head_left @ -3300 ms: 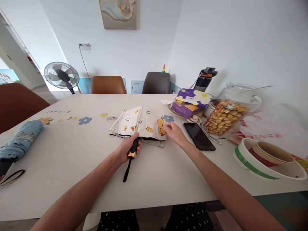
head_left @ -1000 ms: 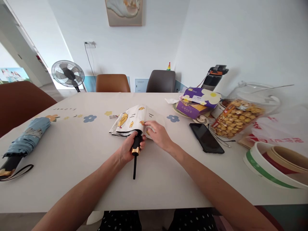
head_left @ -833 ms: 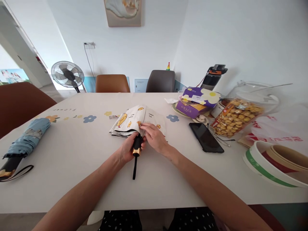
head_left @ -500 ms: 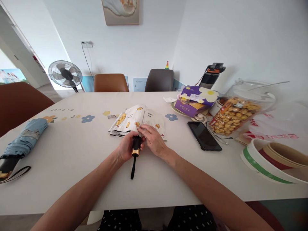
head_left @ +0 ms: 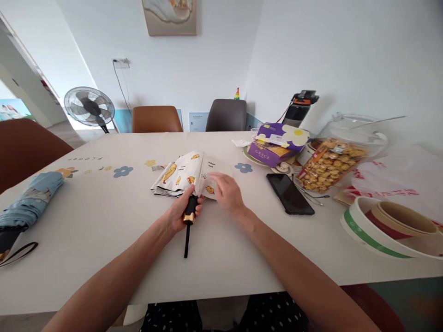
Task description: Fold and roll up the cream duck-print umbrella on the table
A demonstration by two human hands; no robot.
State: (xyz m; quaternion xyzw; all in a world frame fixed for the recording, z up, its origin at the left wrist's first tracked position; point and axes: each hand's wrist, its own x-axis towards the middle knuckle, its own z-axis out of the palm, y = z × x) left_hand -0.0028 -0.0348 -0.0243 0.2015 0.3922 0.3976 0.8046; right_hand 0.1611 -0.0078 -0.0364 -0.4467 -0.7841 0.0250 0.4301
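A white folding umbrella (head_left: 183, 167) with yellow duck prints lies on the table, its canopy folds loose and fanned out away from me. My left hand (head_left: 182, 207) is wrapped round its black and gold handle, from which a black wrist strap hangs toward me. Over the right side of the canopy is my right hand (head_left: 228, 191), slightly blurred, with its fingers stretched out and part of the fabric hidden beneath. Whether the fingertips touch the cloth I cannot tell. At the far left lies a blue umbrella (head_left: 34, 198), rolled up, with a black handle and strap loop.
To the right lie a black phone (head_left: 290, 193) and a cable. Behind are purple boxes (head_left: 265, 153) on a plate, a dark bottle (head_left: 298, 110) and a clear jar of snacks (head_left: 334, 163). A white and green paper tub (head_left: 367, 230) stands at the right edge of the white table (head_left: 104, 221).
My right hand has moved away from the umbrella's handle end to the right, its fingers coming off there. My left hand keeps hold of the handle. The view has shifted slightly.
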